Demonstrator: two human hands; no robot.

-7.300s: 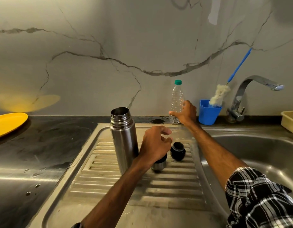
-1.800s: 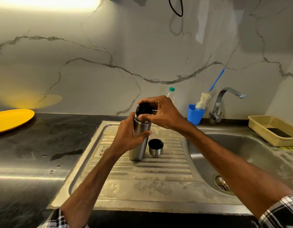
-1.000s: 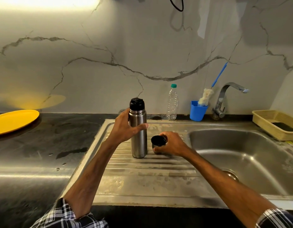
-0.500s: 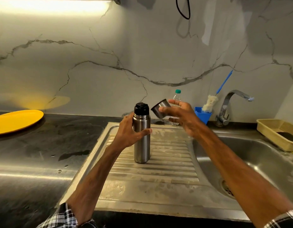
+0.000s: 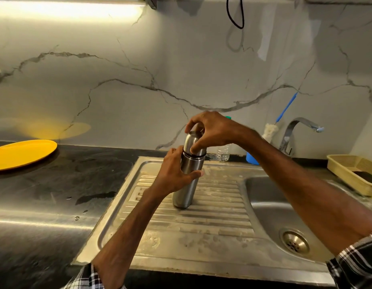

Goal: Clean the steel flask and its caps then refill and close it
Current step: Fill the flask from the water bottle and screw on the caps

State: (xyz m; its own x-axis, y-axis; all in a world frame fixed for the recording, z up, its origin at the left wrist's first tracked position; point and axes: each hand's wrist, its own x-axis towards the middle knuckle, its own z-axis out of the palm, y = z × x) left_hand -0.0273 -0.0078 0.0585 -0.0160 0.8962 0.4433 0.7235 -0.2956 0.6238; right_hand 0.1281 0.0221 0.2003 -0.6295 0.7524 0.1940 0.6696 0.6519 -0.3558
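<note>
1. Sink (image 5: 222, 265) — the flask (image 5: 184, 192) stands on its drainboard.
2. Tray (image 5: 341, 174) holds a dark item (image 5: 366, 177).
3. Flask: the left hand (image 5: 172, 174) has its fingers curled round the body.
4. Cup (image 5: 252, 160) holds a brush (image 5: 269, 130).
5. Cap (image 5: 192, 142) — on the flask's top, pinched by the right hand (image 5: 214, 130).

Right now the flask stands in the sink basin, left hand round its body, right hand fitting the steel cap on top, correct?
Not quite. The head view shows the flask standing on the ribbed drainboard beside the basin, not in it. The rest holds: the left hand grips its body and the right hand fits the steel cap on top.
</note>
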